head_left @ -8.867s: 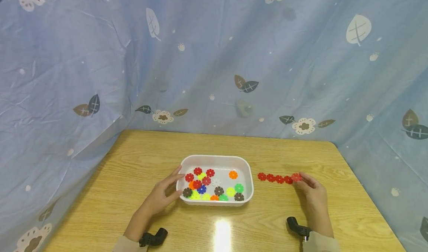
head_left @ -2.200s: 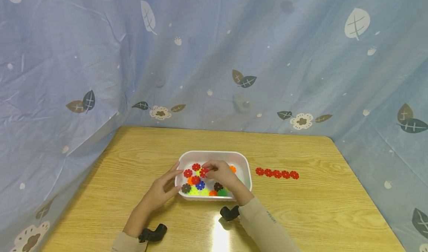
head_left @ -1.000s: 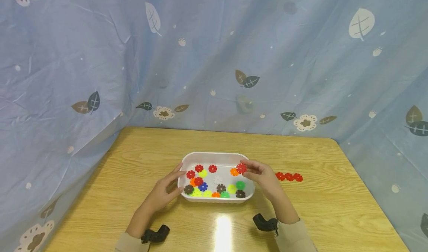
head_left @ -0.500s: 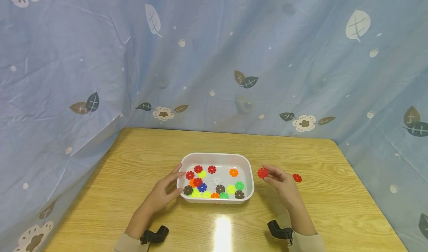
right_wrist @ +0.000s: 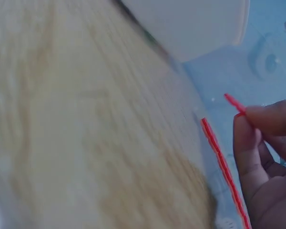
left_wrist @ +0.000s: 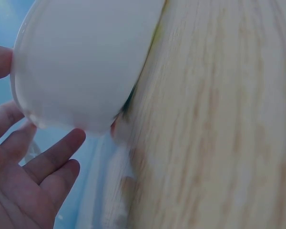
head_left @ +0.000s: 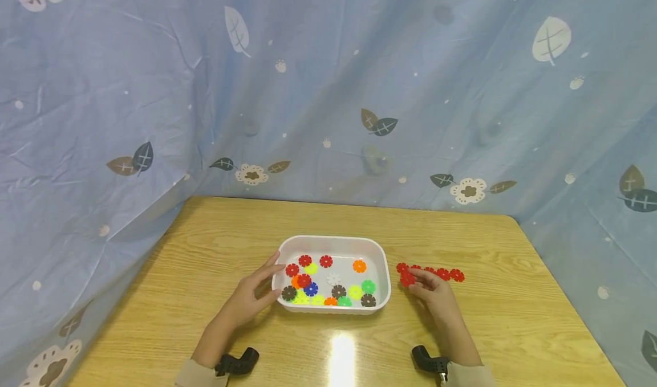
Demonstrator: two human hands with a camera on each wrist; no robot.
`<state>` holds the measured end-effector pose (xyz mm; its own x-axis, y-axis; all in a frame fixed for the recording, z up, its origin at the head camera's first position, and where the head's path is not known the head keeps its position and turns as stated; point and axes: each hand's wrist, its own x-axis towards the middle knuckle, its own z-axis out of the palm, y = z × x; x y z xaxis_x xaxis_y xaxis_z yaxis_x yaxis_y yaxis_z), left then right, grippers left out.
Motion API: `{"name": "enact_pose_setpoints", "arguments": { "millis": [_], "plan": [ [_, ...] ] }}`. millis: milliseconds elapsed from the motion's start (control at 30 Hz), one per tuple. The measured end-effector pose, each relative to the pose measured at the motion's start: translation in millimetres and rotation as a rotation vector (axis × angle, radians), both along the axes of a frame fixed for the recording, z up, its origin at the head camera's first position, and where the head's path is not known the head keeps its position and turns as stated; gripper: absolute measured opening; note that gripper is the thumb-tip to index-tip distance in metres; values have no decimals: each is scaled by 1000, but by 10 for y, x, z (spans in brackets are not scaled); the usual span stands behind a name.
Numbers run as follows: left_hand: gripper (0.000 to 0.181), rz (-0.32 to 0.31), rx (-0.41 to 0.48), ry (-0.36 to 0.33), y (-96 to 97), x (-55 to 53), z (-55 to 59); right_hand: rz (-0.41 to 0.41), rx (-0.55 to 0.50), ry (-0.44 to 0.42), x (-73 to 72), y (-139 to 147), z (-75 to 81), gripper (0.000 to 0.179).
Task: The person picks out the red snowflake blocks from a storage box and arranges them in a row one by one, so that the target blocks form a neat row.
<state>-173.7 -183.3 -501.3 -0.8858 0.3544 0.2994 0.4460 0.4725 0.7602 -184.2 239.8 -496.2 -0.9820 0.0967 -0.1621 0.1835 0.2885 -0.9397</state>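
Note:
In the head view, my right hand [head_left: 435, 291] pinches a red notched plastic disc [head_left: 407, 279] between thumb and fingertips. The disc is right by the left end of a row of red discs [head_left: 443, 273] lying on the table, and my fingers hide part of that row. The right wrist view shows the pinched disc [right_wrist: 234, 102] edge-on, above the row's thin red line [right_wrist: 224, 164]. My left hand [head_left: 250, 296] rests spread against the left end of a white tray [head_left: 381, 261]. In the left wrist view its fingertips touch the tray's side [left_wrist: 81, 67].
Several loose discs lie in the tray: red ones [head_left: 325, 261], yellow, orange [head_left: 359, 266], green [head_left: 368, 286], blue, dark brown and white. The wooden table [head_left: 231, 221] ends at a blue patterned cloth [head_left: 318, 90] behind and at both sides.
Earlier, my right hand set a fifth red disc at the row's right end, then took another from the tray. It has carried that disc right, now lowered before the row's left end. My left hand stayed.

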Motion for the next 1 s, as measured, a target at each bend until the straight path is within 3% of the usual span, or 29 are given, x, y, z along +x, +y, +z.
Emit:
{"name": "enact_pose_setpoints", "arguments": {
  "millis": [200, 600, 1000],
  "plan": [
    [47, 1, -19, 17, 1, -12, -6, -6, 53, 3, 3, 0, -50, 38],
    [47, -12, -23, 24, -6, -27, -10, 2, 323, 84, 15, -54, -91, 36],
    [47, -33, -18, 32, -4, -30, -26, -43, 343, 166, 38, -80, -123, 33]
  ]
}}
